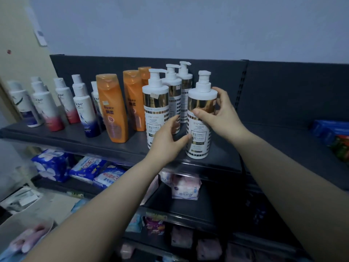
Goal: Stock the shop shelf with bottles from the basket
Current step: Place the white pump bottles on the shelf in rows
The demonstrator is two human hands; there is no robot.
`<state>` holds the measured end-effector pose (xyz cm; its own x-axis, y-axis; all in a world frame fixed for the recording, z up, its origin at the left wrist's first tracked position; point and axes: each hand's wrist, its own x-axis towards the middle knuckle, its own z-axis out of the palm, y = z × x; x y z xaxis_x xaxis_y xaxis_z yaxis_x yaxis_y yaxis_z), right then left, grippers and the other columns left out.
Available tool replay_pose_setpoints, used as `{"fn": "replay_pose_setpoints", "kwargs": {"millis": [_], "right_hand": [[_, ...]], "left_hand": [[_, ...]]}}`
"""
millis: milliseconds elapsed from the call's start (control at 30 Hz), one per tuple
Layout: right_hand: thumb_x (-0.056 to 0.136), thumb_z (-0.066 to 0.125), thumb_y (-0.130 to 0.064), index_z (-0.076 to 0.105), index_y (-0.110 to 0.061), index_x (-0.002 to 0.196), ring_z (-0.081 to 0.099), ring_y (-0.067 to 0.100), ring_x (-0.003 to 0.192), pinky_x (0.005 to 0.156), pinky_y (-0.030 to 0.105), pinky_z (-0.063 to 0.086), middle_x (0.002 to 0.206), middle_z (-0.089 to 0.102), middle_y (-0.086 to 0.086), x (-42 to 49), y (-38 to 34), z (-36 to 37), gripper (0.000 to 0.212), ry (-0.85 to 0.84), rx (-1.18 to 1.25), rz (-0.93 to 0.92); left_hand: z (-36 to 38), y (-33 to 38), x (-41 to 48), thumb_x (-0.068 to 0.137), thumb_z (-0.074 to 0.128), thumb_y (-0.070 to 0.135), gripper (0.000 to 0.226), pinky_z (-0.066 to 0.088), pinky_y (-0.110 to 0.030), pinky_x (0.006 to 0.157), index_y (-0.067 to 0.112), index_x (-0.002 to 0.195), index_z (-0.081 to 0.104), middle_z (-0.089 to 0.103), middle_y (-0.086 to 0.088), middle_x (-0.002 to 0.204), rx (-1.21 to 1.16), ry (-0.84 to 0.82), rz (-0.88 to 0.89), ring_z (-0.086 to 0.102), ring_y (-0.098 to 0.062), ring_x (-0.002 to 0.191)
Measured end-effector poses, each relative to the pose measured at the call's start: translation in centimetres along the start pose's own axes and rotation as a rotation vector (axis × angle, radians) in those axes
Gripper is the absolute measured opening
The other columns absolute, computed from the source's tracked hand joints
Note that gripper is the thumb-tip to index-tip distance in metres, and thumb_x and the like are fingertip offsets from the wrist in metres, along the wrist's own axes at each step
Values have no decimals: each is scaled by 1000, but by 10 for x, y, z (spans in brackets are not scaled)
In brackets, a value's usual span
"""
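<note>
A white pump bottle with a gold band (200,118) stands near the front edge of the dark top shelf (117,148). My right hand (221,114) grips it around the gold band, thumb in front and fingers behind. My left hand (168,137) holds its lower left side, thumb on the label. Three matching pump bottles (156,103) stand in a row just to its left and behind. The basket is out of view.
Orange shampoo bottles (111,106) and several white Dove bottles (83,108) fill the shelf's left half. Blue and red packs (332,133) lie at the far right, with bare shelf between. Lower shelves hold soft packets (88,167).
</note>
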<state>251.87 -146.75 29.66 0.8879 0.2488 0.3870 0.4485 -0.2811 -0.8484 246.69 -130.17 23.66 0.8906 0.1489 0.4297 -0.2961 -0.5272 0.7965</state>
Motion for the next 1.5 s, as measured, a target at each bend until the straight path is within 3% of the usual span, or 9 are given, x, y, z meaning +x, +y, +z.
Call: {"fn": "replay_pose_setpoints", "kwargs": {"millis": [100,200,367,500,633,900,1167,1367,1500], "right_hand": [[79,69,-50,27,-43,140,56,4,114,96,32,44,123,53,-24,-22,1,2,74,-23,-49,43],[91,55,-50,13,-25,153,26,14,143,115,36,25,157,26,-4,-46,8,0,80,29,-259,97],[96,47,-47,14,-18,154,5,16,148,120,37,9,161,12,0,-93,24,-11,73,42,-627,121],[96,45,-48,17,-15,153,9,22,148,120,41,8,160,17,4,-131,33,-32,71,69,-855,71],[95,49,-45,24,-11,151,15,25,147,119,43,13,158,24,7,-175,42,-61,70,118,-942,68],[95,53,-39,30,-11,149,28,24,143,115,37,24,152,36,7,-298,63,-146,65,192,-937,190],[96,48,-42,26,-17,151,24,23,144,117,37,22,154,32,4,-460,105,-245,64,224,-962,421],[92,56,-35,40,-8,145,36,35,137,114,46,30,145,43,17,-573,156,-288,61,229,-887,525],[96,53,-35,30,-16,150,26,28,143,116,39,20,153,34,10,-629,192,-292,62,198,-836,658]], "left_hand": [[-4,0,-6,85,69,32,65,41,-34,107,23,142,39,54,6,135,62,5,63,49,-8,124],[-4,-5,-13,87,65,35,70,34,-35,111,18,146,32,45,-1,144,182,11,141,40,-14,133],[13,-1,-34,88,59,39,71,29,-38,113,13,147,31,41,-8,144,352,-12,251,36,-22,134],[40,14,-61,90,58,38,71,24,-43,115,11,148,28,34,-12,150,440,-65,323,28,-28,140],[76,36,-86,87,60,37,71,30,-48,111,7,146,33,42,-17,144,455,-125,427,36,-33,135],[178,84,-161,90,56,38,69,28,-46,112,9,148,30,40,-16,145,397,-322,515,36,-34,134],[296,142,-289,92,56,34,69,27,-46,113,11,150,25,36,-15,148,288,-550,503,33,-32,136],[366,140,-384,85,54,36,69,36,-46,107,6,144,37,47,-19,139,272,-683,415,44,-37,127],[398,119,-439,89,60,30,67,33,-43,110,8,147,33,43,-17,144,287,-804,326,40,-33,132]]}}
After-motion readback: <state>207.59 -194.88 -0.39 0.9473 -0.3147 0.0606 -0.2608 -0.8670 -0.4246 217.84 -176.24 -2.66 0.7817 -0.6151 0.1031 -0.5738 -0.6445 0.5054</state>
